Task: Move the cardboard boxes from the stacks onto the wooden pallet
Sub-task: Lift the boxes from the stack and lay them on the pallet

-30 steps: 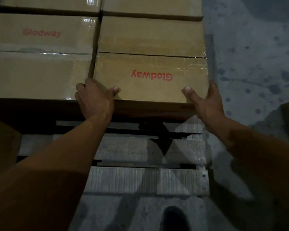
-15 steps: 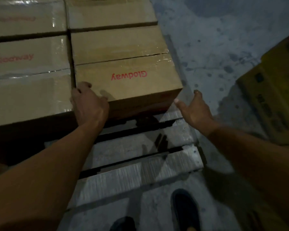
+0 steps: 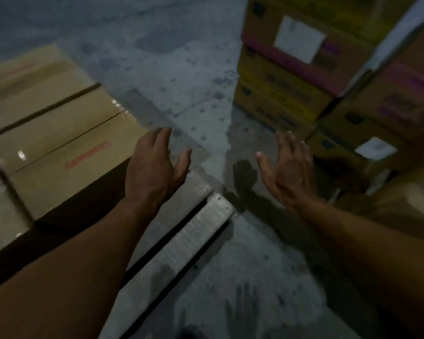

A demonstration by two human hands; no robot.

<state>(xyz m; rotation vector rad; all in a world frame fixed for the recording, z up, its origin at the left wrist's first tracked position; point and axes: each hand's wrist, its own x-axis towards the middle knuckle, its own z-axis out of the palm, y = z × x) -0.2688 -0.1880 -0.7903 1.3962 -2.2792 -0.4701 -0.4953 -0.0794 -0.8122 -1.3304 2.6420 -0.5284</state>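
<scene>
A person is standing at the near right corner of the wooden pallet [image 3: 194, 231], both arms stretched forward in dim light. The left hand [image 3: 154, 165] is hovering released, fingers loosely extended and grasping nothing, just beside the near right corner of a taped cardboard box [image 3: 66, 148] with red lettering. The right hand [image 3: 287, 172] is likewise hanging empty, fingers spread, over the stained concrete floor [image 3: 181, 57] between the pallet and the stacks. The red-lettered box is sitting flat against the pallet's right edge, with a second plain box [image 3: 34, 77] lying behind it toward the far edge and another just showing at its left. The slats along the near edge are lying bare, so the loading appears to be only partly done, with room on the pallet waiting to be filled. Off the pallet, to the right, a stack of yellow-and-pink printed boxes [image 3: 291, 69] is rising several high, one bearing a white label [image 3: 299, 37], and a second stack [image 3: 389, 106] is standing just beside it; these look to be the boxes left to carry over. With nothing in either hand, the person seems to be between loads and turning toward the stacks. Every box in view is sealed shut, so the contents are not showing.
</scene>
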